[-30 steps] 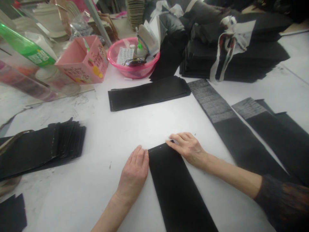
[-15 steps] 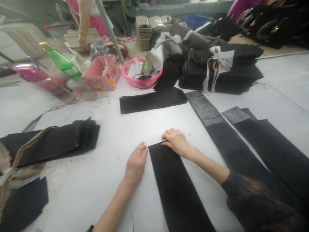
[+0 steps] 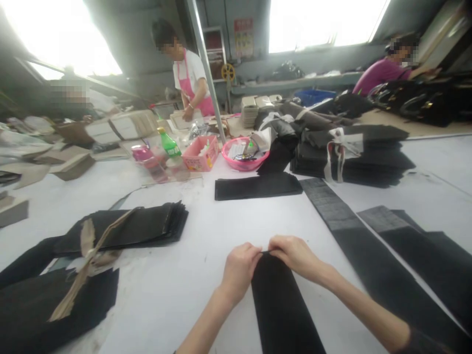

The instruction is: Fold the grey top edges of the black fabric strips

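A long black strip of sheet material (image 3: 283, 309) lies lengthwise on the white tabletop, its near end cut off by the bottom of the view. My left hand (image 3: 241, 268) pinches the left side of its far edge. At the right side of that same edge, my right hand (image 3: 297, 255) grips between thumb and fingers. Only a small gap separates the two hands, and the fingers partly hide the edge. To the right lies another long black strip (image 3: 354, 246) with a greyish far end. Beyond my hands rests a flat stack of black pieces (image 3: 258, 187).
On the left are tied bundles of black pieces (image 3: 121, 228). Farther back stand a pink box (image 3: 202, 155), a pink basin (image 3: 245, 164), a green bottle (image 3: 169, 143) and a tied black stack (image 3: 354, 157). More black strips (image 3: 416, 246) lie right. Several people work behind.
My left hand has come from beside the strip's corner onto its far edge, now close to my right hand. Both hands pinch it. The camera has tilted up, showing more of the room.
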Demonstrator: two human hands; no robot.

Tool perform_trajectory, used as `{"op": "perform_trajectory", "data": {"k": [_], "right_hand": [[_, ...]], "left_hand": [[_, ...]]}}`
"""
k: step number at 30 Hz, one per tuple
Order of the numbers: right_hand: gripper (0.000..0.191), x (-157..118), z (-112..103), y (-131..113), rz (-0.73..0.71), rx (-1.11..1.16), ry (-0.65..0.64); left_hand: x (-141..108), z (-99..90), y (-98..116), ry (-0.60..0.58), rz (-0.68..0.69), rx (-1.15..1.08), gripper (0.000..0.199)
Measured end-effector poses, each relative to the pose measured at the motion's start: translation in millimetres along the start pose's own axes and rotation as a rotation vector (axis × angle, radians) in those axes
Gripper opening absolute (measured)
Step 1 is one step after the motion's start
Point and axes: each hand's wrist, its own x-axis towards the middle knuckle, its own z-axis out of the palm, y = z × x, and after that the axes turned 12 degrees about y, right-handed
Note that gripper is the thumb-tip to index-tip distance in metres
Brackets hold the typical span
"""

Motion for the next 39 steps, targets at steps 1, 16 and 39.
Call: {"op": "perform_trajectory", "data": {"k": [1,16,39], "right_hand": [[0.014,-3,-4,-3,0.002,0.003,0.029],[0.029,-31,-35,-33,-0.157,-0.199,0.084],[0.023,-38,-43,-70,-0.262,-0.191,0.024]], "left_hand": [[3,-0.9,5,-0.007,0.019,0.001,0.021],[-15,-55.3,13,-0.031,0.12,0.077,0.02],[-14,-63.7,46,-0.005,0.25,0.162,0.034]]}}
